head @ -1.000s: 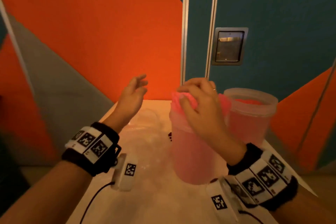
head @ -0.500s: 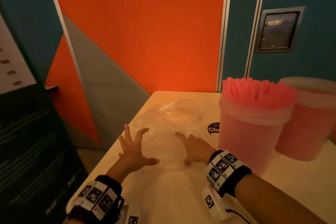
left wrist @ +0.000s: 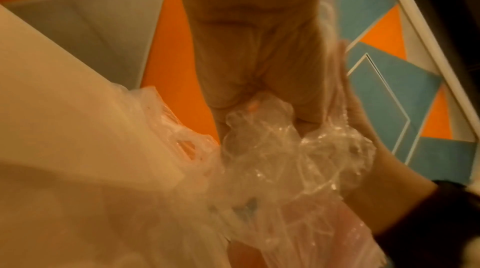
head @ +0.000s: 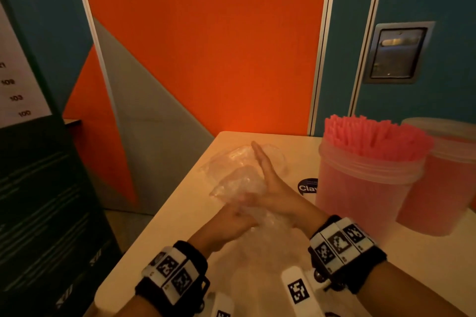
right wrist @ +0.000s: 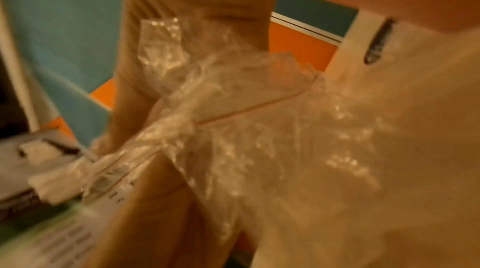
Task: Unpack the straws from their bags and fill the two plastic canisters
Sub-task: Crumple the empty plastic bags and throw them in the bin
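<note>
Lying crumpled near the table's (head: 180, 213) left edge: clear, crinkly empty bags (head: 239, 177). Gathered between left hand (head: 229, 224), curled into the film, and right hand (head: 270, 185), fingers straight, pressing edge-on. Just right, free table between: translucent canister (head: 360, 188) bristling with pink straws (head: 373, 136); behind, touching, lidded second canister (head: 443, 188).

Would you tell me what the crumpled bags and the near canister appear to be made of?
The crumpled bags: thin, clear, glossy plastic film, judging by the creases and glints. The near canister: translucent, frosted, stiff-looking plastic; the pink straws show hazily through its ribbed wall.
</note>
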### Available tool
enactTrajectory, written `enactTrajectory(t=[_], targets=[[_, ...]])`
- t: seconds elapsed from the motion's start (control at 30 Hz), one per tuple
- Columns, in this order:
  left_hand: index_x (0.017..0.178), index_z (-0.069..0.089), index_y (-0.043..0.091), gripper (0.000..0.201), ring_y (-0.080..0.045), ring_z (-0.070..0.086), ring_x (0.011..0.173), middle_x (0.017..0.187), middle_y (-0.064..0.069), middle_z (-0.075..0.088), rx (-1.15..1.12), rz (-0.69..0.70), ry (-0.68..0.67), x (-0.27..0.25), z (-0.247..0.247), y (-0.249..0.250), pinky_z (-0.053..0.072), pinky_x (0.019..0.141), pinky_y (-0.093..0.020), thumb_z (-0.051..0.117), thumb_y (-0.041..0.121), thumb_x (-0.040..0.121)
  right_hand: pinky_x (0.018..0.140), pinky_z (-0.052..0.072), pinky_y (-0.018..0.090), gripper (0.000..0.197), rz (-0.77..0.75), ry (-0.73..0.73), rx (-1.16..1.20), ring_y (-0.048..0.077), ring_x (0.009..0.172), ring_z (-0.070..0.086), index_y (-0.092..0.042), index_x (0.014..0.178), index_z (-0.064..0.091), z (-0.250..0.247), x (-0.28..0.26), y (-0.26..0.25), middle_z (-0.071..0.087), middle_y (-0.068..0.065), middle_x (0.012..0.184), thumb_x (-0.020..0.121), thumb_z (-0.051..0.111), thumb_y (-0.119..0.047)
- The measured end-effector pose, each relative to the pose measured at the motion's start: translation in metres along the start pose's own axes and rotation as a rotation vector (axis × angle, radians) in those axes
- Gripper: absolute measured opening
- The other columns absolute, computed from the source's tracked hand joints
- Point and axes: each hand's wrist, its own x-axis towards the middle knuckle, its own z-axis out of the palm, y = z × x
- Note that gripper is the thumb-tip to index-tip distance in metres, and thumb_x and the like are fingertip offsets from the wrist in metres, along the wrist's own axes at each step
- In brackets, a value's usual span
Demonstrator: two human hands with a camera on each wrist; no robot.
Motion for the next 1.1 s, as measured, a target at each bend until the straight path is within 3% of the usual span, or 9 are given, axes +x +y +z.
enactTrajectory(t=[0.1,0.2,0.37,0.43,0.5,0.57,0.67,0.87,1.1], targets=[[0.106,0.06,0.02,0.038,-0.006,0.066,0.088,0.1,-0.001,0.067,-0.134,0.035,0.122,0.009,0.014,-0.005,0.053,0.067,-0.02,0.068,0.001,0.073,0.078,0.046,0.012,0.032,-0.033,0.105,-0.192,0.011,0.096,0.057,-0.023,0.102,0.059,0.0,0.001,-0.001,0.061,-0.009,0.098,0.079,0.069,-0.004],[0.123,0.034,0.025,0.078,-0.024,0.051,0.113,0.13,-0.003,0.038,-0.214,-0.084,0.293,0.028,0.008,-0.009,0.055,0.08,-0.036,0.08,0.013,0.061,0.05,0.037,0.01,0.014,-0.032,0.492,-0.349,0.012,0.065,0.048,-0.015,0.081,0.051,-0.008,0.005,0.012,0.052,-0.004,0.072,0.082,0.057,-0.002],[0.13,0.039,0.023,0.042,-0.016,0.044,0.124,0.132,0.004,0.049,-0.168,0.037,0.141,0.059,-0.031,0.001,0.037,0.098,-0.033,0.056,0.027,0.092,0.057,0.036,0.029,0.016,0.063,0.793,-0.156,0.021,0.065,0.049,-0.017,0.077,0.041,-0.016,-0.005,0.033,0.049,0.001,0.071,0.081,0.055,-0.009],[0.13,0.045,0.021,0.038,-0.02,0.034,0.134,0.138,0.002,0.045,0.293,0.055,0.281,0.084,-0.049,-0.009,0.032,0.102,-0.033,0.052,0.031,0.094,0.058,0.041,0.028,0.016,0.199,0.731,-0.238,0.016,0.071,0.055,-0.021,0.09,0.043,-0.013,-0.011,0.05,0.056,-0.002,0.079,0.083,0.058,-0.019],[0.14,0.033,0.028,0.055,-0.024,0.014,0.144,0.156,0.001,0.016,0.92,-0.054,0.202,0.105,-0.06,-0.032,0.024,0.109,-0.045,0.056,0.032,0.09,0.065,0.05,0.032,0.017,0.32,0.691,-0.245,0.017,0.077,0.06,-0.024,0.097,0.047,-0.011,-0.015,0.068,0.06,-0.003,0.085,0.084,0.056,-0.02],[0.148,0.007,0.031,0.081,-0.025,0.012,0.145,0.157,0.002,-0.012,1.021,-0.166,-0.007,0.116,-0.061,-0.051,0.029,0.11,-0.046,0.06,0.023,0.088,0.074,0.051,0.033,0.014,0.382,0.676,-0.323,0.023,0.087,0.062,-0.022,0.097,0.053,-0.011,-0.015,0.079,0.061,-0.003,0.088,0.085,0.05,-0.016],[0.146,-0.02,0.03,0.102,-0.033,0.026,0.139,0.157,-0.015,0.006,0.913,-0.347,-0.172,0.123,-0.052,-0.061,0.032,0.11,-0.044,0.063,0.026,0.087,0.073,0.04,0.022,0.009,0.405,0.621,-0.425,0.025,0.095,0.06,-0.02,0.087,0.054,-0.014,-0.012,0.082,0.057,-0.003,0.088,0.086,0.049,-0.013],[0.134,0.046,0.009,0.045,-0.03,0.04,0.129,0.142,-0.012,0.04,1.241,-0.361,-0.115,0.122,-0.047,-0.06,0.033,0.108,-0.04,0.046,0.033,0.095,0.077,0.047,0.026,0.013,0.43,0.583,-0.353,0.024,0.092,0.061,-0.013,0.092,0.063,-0.014,-0.016,0.08,0.064,0.0,0.089,0.082,0.055,-0.012],[0.096,0.057,0.026,0.024,-0.027,0.024,0.131,0.139,0.004,0.023,0.855,-0.198,0.237,0.082,-0.038,-0.023,0.028,0.102,-0.054,0.053,0.048,0.087,0.09,0.05,0.046,0.037,0.229,0.697,-0.117,0.022,0.109,0.054,-0.037,0.093,0.055,-0.027,-0.016,0.072,0.054,-0.003,0.113,0.061,0.072,-0.03]])
